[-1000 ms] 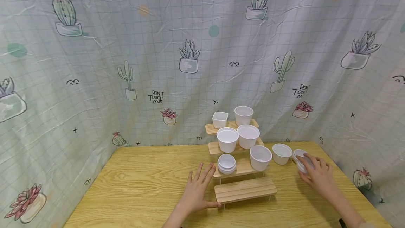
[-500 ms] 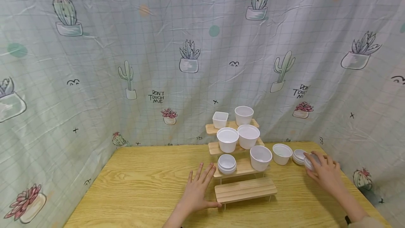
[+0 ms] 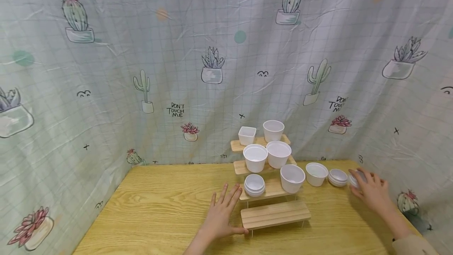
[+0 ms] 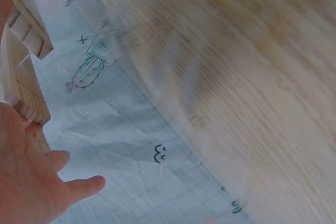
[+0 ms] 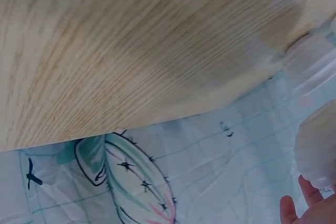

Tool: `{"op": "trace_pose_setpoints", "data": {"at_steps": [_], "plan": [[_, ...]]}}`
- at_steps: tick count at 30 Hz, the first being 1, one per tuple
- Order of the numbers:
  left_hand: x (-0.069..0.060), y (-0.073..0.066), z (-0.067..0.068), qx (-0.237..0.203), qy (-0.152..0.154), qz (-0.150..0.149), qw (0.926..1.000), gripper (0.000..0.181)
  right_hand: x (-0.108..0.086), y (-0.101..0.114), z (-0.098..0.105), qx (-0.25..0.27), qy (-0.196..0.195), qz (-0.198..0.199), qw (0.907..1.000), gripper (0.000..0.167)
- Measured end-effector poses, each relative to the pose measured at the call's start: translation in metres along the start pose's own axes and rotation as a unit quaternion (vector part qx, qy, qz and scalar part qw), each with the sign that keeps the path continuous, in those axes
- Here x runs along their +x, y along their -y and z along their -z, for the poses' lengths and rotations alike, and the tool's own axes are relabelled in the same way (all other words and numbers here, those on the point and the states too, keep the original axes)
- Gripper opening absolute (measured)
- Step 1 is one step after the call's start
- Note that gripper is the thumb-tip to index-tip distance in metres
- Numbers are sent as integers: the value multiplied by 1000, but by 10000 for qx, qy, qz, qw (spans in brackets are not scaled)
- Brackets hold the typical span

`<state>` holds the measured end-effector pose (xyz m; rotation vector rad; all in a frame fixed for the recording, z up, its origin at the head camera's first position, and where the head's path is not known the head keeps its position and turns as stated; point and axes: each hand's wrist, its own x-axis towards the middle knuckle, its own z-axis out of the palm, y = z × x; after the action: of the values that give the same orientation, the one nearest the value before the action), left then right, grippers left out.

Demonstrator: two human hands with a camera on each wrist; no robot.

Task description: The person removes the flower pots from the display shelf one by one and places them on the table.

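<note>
A tiered wooden stand (image 3: 276,213) bears several white flowerpots. My left hand (image 3: 220,215) lies with straight, spread fingers against the stand's left side, its thumb at the lowest step; the left wrist view shows that hand (image 4: 31,171) beside the wooden steps (image 4: 29,93). At the right, my right hand (image 3: 373,194) grips a low white pot (image 3: 355,179) from its near side. Fingers partly hide this pot. In the right wrist view the gripped pot (image 5: 317,148) sits above the fingers (image 5: 310,190).
A low ridged pot (image 3: 337,178) and a taller white pot (image 3: 316,174) stand on the table (image 3: 166,204) between the stand and my right hand. The stand's top step holds a square pot (image 3: 247,135). A cactus-print curtain (image 3: 198,101) hangs behind and at both sides.
My right hand has moved right with the low pot, opening a gap to the similar pot beside it. The left hand stays on the stand.
</note>
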<state>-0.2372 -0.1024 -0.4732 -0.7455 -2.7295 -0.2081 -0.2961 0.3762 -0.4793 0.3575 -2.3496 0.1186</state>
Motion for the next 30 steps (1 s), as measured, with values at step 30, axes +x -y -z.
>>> {"op": "trace_pose_setpoints", "data": {"at_steps": [30], "plan": [[0, 0, -2, -20, -113, -21, 9999, 114, 3, -31, -21, -398, 1015, -319, 9935, 44]]}}
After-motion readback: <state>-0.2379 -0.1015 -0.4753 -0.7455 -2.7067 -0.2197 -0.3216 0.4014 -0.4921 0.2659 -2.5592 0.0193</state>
